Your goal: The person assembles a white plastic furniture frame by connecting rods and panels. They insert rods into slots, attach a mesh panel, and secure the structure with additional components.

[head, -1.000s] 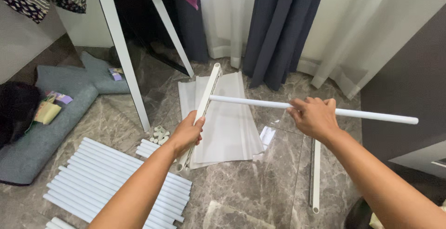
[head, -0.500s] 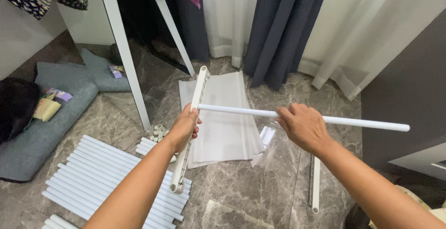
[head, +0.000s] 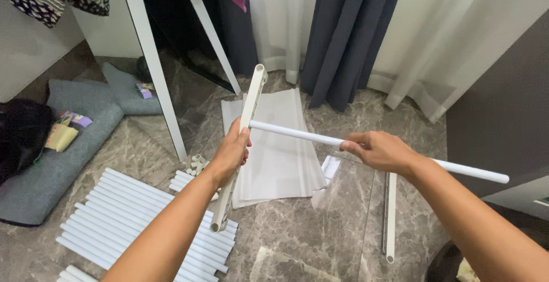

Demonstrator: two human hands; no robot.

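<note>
Our left hand (head: 231, 153) has its grip wrapped around the flat cream side rail (head: 243, 139), holding it tilted with its top end toward twelve o'clock, while our right hand (head: 380, 150) closes its grip around the white round tube (head: 297, 135) near the tube's middle. Over the last second the rail has risen and swung more upright in front of us, and the tube, which had crossed over the rail at a loose angle, now has its left end butted against the rail's side just above our left fingers, so we judge the tube to be seated at, or about to enter, a socket there; we cannot tell whether it is fully in. The tube's far end (head: 486, 174) runs out toward three o'clock. Below, on the marble floor (head: 309, 236), a stack of similar white tubes (head: 131, 213) lies at seven o'clock, a folded pale sheet (head: 280, 156) sits under the work, and a second rail (head: 390, 213) lies at five o'clock. Small plastic connectors (head: 197, 162) rest just beside the stack.
</note>
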